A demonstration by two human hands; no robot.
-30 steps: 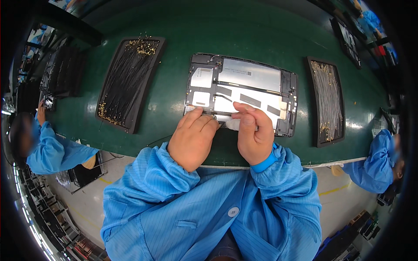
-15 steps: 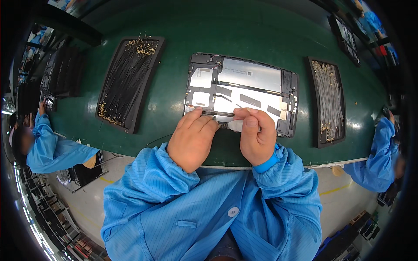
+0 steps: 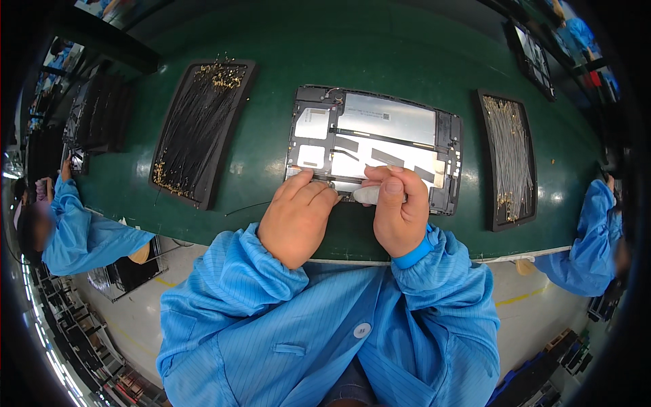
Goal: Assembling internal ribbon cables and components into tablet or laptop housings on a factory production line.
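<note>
An opened tablet, with silver plates, black strips and a dark frame, lies on the green table in front of me. My left hand rests palm down over its near left edge, fingers together and bent. From beneath that hand a thin black cable trails left over the table; the fingertips' hold on it is hidden. My right hand is closed at the tablet's near edge, thumb and forefinger drawn together. A whitish rounded piece shows at its fingers; whether it is a covered fingertip or a held piece, I cannot tell.
A black tray of black cables with gold-coloured ends stands to the left. On the right is a second black tray, holding grey cables. Another device lies at the far right. People in blue work at both sides.
Both hands stay at the tablet's near edge, with only a very slight shift. The trailing cable lies a little differently at the left. Nothing has visibly been let go.
</note>
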